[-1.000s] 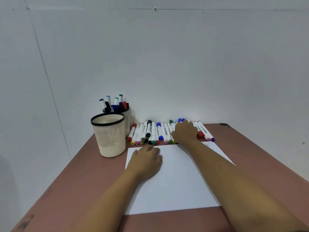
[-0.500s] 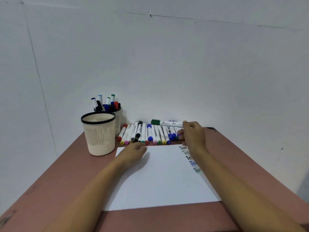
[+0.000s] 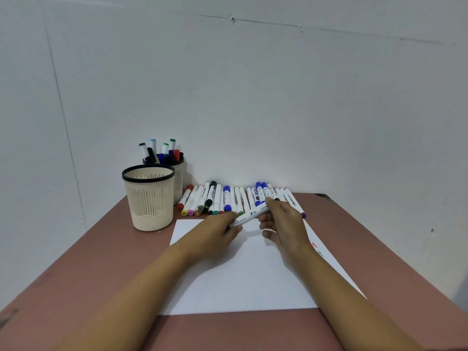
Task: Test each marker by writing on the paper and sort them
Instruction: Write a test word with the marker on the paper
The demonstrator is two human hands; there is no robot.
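**Uncapping a marker above the paper**

Held across both hands, a white marker point(image 3: 249, 216) is kept just above the far edge of the paper point(image 3: 243, 274). The left hand point(image 3: 215, 239) is closed on its cap end, which is hidden by the fingers; the right hand point(image 3: 281, 224) is closed on the barrel. By judgement, the marker is light, stiff and smooth, so a firm pinch on the barrel is needed while the cap is pulled straight off; little risk of breakage is expected.

Beyond the paper, a row of markers point(image 3: 228, 198) is laid side by side against the wall; roughly twenty are counted, though some are hidden behind the hands. To the left of the paper, two cups are seen: the near cup point(image 3: 149, 198) appears empty, and the far cup point(image 3: 178, 173) behind it holds about eight markers. One sheet of paper is present, with a few coloured test marks point(image 3: 315, 247) at its right edge.
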